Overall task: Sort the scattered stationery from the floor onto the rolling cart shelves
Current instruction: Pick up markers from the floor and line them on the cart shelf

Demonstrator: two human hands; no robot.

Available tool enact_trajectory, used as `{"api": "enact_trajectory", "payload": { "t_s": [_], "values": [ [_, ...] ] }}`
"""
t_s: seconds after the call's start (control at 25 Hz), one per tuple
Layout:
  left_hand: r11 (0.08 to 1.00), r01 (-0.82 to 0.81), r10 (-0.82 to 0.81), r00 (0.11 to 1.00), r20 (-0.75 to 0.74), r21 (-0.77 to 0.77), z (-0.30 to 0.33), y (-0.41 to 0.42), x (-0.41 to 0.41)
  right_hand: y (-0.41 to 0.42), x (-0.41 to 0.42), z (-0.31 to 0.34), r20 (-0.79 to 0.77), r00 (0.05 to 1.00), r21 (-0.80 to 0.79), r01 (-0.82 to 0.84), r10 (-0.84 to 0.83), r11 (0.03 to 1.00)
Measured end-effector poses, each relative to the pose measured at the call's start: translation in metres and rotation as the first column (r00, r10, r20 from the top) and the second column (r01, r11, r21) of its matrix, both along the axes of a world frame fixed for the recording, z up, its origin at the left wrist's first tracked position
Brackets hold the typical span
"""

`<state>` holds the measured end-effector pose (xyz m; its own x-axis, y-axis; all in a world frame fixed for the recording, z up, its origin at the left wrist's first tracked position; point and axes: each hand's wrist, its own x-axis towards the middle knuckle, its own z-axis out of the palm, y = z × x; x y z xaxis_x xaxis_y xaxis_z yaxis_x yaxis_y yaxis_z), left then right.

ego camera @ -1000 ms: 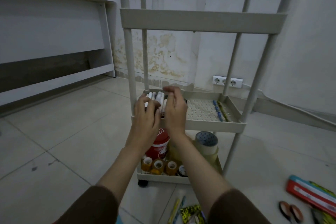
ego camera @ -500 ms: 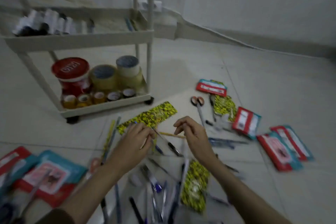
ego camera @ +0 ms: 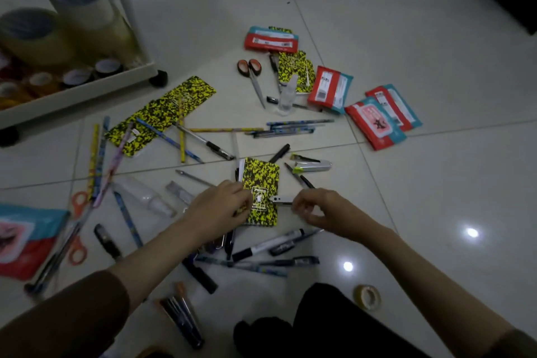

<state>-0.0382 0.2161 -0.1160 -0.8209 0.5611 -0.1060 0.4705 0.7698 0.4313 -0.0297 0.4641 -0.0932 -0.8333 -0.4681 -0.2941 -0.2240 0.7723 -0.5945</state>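
Stationery is lying scattered on the pale tiled floor [ego camera: 406, 38], beside the white rolling cart [ego camera: 87, 90]. The left hand [ego camera: 220, 209] is curling its fingers on a yellow-black speckled card packet [ego camera: 261, 180]. The right hand [ego camera: 316, 206] is pinching a small white pen-like piece [ego camera: 280, 199] between fingertips.

You are in a plain room of a home, sitting low on a glossy pale tiled floor [ego camera: 406, 38] with grey grout lines and two ceiling-light glints. A white rolling cart [ego camera: 87, 90] on black casters stands at the upper left, its bottom shelf holding tape rolls [ego camera: 78, 6]. Pens, pencils, scissors [ego camera: 251, 75] and red-and-teal packets [ego camera: 374, 122] lie strewn across the tiles, household stationery rather than shop stock.
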Motion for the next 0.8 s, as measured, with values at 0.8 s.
{"api": "enact_trajectory", "payload": {
  "t_s": [0.8],
  "values": [
    [0.977,-0.198,0.192,0.978,0.075,0.075,-0.013,0.004,0.030,-0.031,-0.002,-0.011,-0.184,0.982,-0.090,0.022,-0.038,0.996]
  ]
}}
